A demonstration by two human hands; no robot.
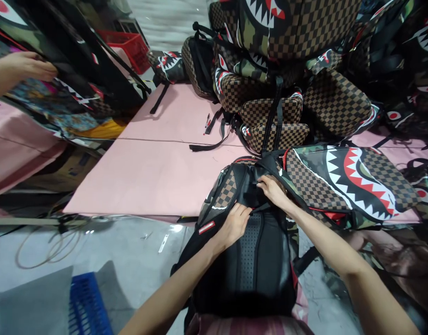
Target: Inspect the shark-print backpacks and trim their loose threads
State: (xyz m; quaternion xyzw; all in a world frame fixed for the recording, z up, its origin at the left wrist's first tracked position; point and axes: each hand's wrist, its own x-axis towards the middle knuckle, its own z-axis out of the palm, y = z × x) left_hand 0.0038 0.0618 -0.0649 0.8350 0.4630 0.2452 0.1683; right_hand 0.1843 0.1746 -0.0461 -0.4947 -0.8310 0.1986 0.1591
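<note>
A black backpack (pixel 248 260) with a dotted mesh strip down its padded back leans from my lap against the table edge, its back panel facing up. My left hand (pixel 236 223) is closed on the edge of a black fold near the upper back, by a checkered shoulder strap (pixel 226 193) with a small red label. Higher up, my right hand (pixel 272 190) pinches dark material of the same backpack; the exact part is hidden by its fingers. Touching it on the right lies a shark-mouth backpack (pixel 339 181) in camouflage and brown checks.
Several checkered backpacks are piled on the pink table (pixel 158 177) at the back right, with loose straps (pixel 208 146) hanging out. On the left, another person's hand (pixel 35 67) holds a dark bag. A blue crate (pixel 90 302) stands on the floor, and a red crate (pixel 128 49) farther back.
</note>
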